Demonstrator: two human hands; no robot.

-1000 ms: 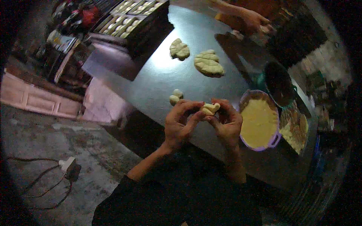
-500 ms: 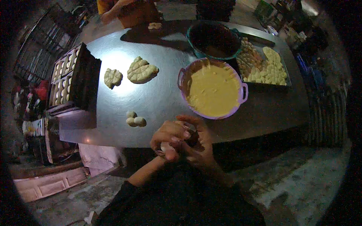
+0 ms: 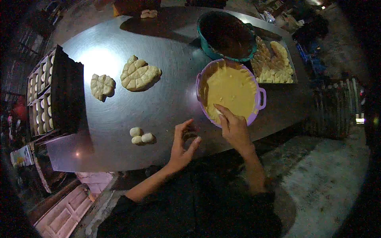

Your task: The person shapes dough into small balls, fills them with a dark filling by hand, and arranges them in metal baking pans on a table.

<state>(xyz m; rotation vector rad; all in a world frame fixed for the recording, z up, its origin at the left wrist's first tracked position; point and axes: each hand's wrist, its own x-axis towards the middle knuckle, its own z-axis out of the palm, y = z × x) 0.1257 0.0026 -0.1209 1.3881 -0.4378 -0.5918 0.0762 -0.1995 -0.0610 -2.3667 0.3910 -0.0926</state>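
Purple bowl (image 3: 260,97) of yellow filling (image 3: 231,90), teal bowl (image 3: 227,35) behind

The left hand (image 3: 181,144) is held cupped and open with fingers curled and palm turned rightward, while the right hand (image 3: 234,127) is stretched forward, fingers extended together, both forearms being raised from the lower edge.

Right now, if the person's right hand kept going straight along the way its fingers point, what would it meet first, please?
The right hand points up and left into the purple bowl, so it would likely meet the yellow filling first; the fingertips seem already at its surface, though depth is unclear.
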